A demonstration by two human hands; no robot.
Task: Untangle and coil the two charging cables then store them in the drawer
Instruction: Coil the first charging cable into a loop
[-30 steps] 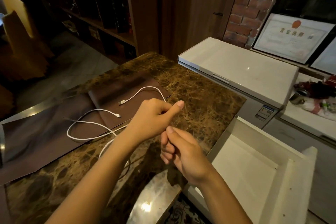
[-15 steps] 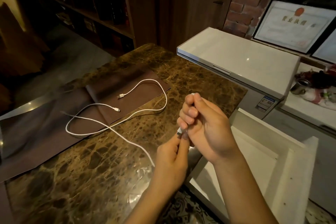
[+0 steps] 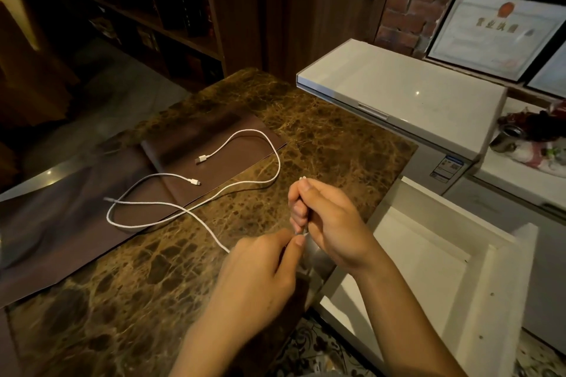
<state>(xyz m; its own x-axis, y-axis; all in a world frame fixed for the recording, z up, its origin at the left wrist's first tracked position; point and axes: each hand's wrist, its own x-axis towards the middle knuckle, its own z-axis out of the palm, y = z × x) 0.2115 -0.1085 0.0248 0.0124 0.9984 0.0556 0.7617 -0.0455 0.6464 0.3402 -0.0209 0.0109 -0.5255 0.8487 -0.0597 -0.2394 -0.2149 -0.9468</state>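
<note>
Two white charging cables lie crossed on the marble table. One cable ends in a larger plug on the brown mat. The other cable ends in a small plug and runs in a loop toward my hands. My right hand grips a cable end, with a white tip showing above the fingers. Just below it, my left hand pinches the same cable between thumb and fingers. Which of the two cables my hands hold is hidden. The white drawer stands open right of my hands.
A brown leather mat covers the table's left part. A white chest freezer stands behind the drawer, with a tin can and clutter on the counter to its right. Framed certificates lean on the brick wall. Dark shelves fill the far left.
Both hands moved right from the middle of the table to the edge by the drawer. They now hold a cable end together, and the cable trails from them back to the mat.
</note>
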